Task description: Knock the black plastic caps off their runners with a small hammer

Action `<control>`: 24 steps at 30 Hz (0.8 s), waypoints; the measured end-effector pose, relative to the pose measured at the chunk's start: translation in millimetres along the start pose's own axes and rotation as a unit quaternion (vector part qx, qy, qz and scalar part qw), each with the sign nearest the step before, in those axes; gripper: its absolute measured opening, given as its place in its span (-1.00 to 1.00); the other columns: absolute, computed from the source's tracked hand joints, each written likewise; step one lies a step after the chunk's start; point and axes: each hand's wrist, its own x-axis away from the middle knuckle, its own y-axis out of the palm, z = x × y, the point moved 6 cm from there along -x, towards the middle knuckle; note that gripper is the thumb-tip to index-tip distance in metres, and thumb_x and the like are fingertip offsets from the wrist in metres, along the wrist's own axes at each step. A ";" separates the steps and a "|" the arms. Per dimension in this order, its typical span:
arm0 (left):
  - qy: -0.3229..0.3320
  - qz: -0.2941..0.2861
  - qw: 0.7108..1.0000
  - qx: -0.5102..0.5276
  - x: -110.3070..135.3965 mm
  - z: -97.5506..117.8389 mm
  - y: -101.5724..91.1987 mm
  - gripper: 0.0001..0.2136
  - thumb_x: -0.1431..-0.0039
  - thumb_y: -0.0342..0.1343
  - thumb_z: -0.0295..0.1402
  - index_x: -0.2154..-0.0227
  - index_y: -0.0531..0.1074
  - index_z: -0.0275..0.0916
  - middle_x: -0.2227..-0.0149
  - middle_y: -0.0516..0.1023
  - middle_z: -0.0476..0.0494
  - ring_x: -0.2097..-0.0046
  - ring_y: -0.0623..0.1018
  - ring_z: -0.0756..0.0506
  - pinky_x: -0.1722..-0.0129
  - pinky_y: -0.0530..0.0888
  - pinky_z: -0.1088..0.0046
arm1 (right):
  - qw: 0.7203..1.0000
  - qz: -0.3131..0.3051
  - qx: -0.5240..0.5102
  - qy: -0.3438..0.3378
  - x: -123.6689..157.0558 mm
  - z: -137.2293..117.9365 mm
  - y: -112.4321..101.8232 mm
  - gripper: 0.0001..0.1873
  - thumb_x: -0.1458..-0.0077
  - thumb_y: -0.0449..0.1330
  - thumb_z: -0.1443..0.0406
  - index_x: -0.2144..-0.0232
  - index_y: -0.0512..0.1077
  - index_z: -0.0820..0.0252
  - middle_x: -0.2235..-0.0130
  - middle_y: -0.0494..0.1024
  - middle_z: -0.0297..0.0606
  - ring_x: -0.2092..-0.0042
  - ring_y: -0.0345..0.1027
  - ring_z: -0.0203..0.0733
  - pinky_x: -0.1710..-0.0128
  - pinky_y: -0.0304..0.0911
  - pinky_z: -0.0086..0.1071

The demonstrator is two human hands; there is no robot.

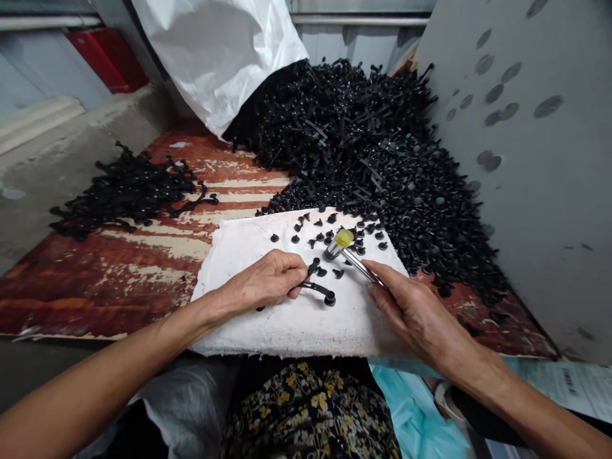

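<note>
Over the white board [229,319], my left hand [270,277] pinches a black forked plastic part [315,288] whose arms end in round knobs. One arm reaches right with its knob on or just above the board. My right hand [411,303] grips a small hammer [357,262] by its metal handle. The hammer's head has a yellow face turned upward and lies just above and right of the forked part, apart from it. Small black mushroom-shaped caps [337,274] are scattered on the board around both.
A large heap of black parts [344,127] fills the back and right of the worn red-brown table [157,280]. A smaller pile of black forked parts [129,191] lies at left. A white sack [224,51] hangs at the back; a grey panel [540,185] borders the right.
</note>
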 end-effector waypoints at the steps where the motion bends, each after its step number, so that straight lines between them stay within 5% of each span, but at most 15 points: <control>1: 0.004 -0.001 1.000 -0.003 -1.0 -1.3 -0.1 -0.81 -0.19 -0.09 -0.32 0.50 0.27 -0.25 0.62 0.29 0.10 0.68 0.13 0.14 0.72 0.02 0.62 | 1.000 -0.001 -0.001 0.002 0.3 0.5 0.2 -0.57 -0.20 -0.05 0.38 -0.05 0.38 0.48 0.06 0.60 0.16 0.11 0.56 0.07 0.14 0.48 -0.11; 15: 0.057 -0.002 0.997 -0.058 -1.6 4.5 -4.5 -0.79 -0.10 -0.03 -0.33 0.61 0.25 -0.24 0.68 0.21 0.11 0.68 0.09 0.14 0.70 0.01 0.61 | 1.000 -0.012 -0.015 0.016 0.4 0.2 0.2 -0.57 -0.21 -0.06 0.37 -0.08 0.35 0.42 0.01 0.58 0.11 0.05 0.53 0.03 0.06 0.44 -0.11; 24: 0.033 -0.025 0.996 -0.083 -2.8 6.2 -5.7 -0.76 -0.06 -0.01 -0.31 0.67 0.20 -0.22 0.74 0.13 0.11 0.69 0.07 0.12 0.70 -0.03 0.58 | 1.000 -0.013 -0.024 0.013 1.6 3.6 1.7 -0.56 -0.22 -0.06 0.39 -0.10 0.33 0.39 -0.03 0.55 0.11 0.02 0.51 0.03 0.03 0.42 -0.07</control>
